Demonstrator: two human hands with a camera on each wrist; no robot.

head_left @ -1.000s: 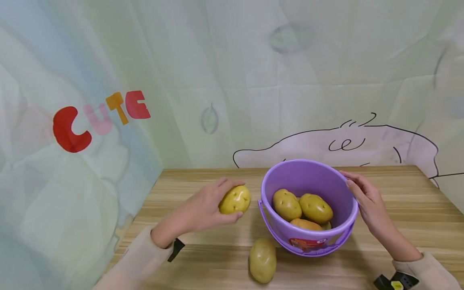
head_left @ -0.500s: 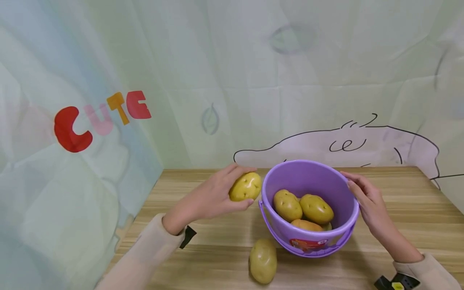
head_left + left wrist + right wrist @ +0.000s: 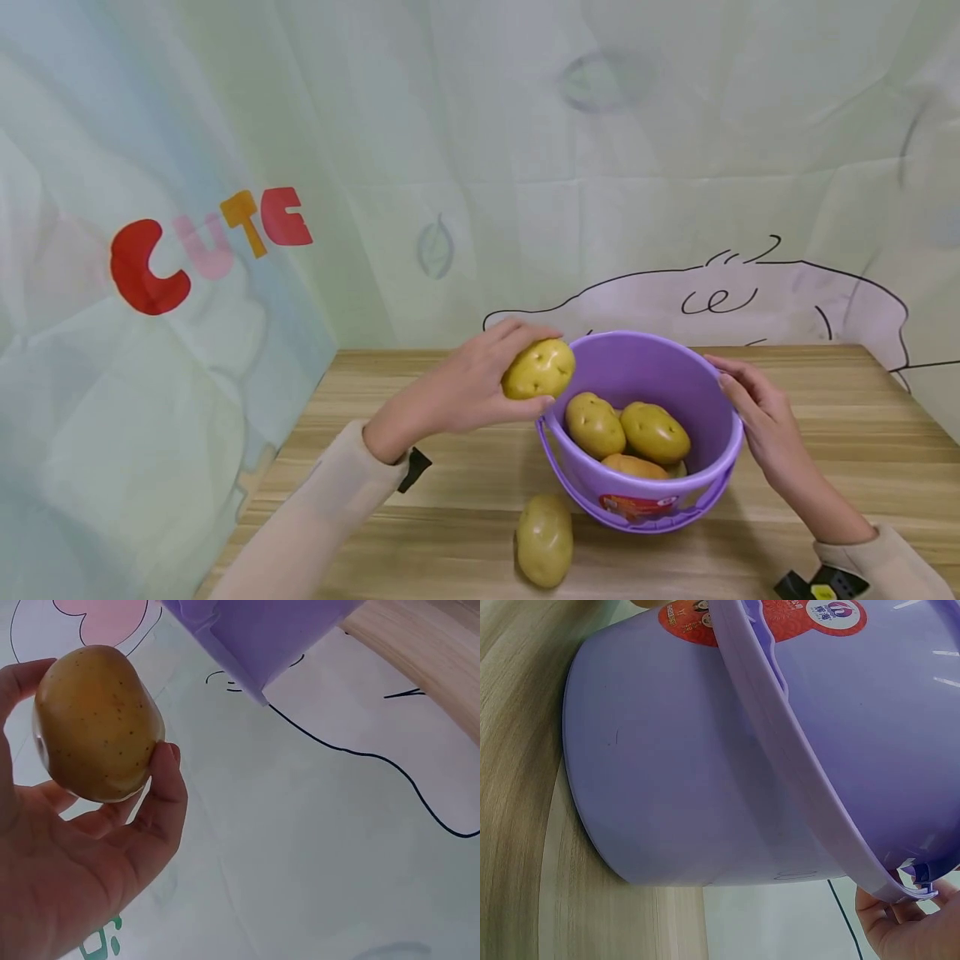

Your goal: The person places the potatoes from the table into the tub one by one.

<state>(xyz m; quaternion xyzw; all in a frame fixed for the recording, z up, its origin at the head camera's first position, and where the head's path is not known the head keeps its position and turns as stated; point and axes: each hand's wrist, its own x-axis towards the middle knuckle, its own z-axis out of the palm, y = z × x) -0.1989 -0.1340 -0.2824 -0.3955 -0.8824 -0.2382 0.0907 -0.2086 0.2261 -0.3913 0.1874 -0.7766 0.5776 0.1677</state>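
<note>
My left hand [image 3: 468, 383] grips a yellow potato [image 3: 540, 369] between thumb and fingers, at the left rim of a purple bucket [image 3: 551, 450]. In the left wrist view the potato [image 3: 97, 724] shows brown specks, and the fingers curl round its lower side. On the bucket's right, my right hand [image 3: 768, 425] holds the rim; the right wrist view has those fingers [image 3: 915, 919] by the handle's hinge. Inside the bucket lie two potatoes, a left one [image 3: 595, 425] and a right one [image 3: 655, 432], with an orange-brown item [image 3: 633, 465] partly hidden by the front wall.
Another potato [image 3: 544, 542] lies on the wooden table [image 3: 435, 542], in front of the bucket and to its left. The bucket's handle [image 3: 660, 523] hangs down along the front. A printed cloth [image 3: 450, 125] stands behind the table and on the left.
My left hand has carried the potato rightward and up, from beside the bucket to its left rim. The right hand and the bucket have stayed in place.
</note>
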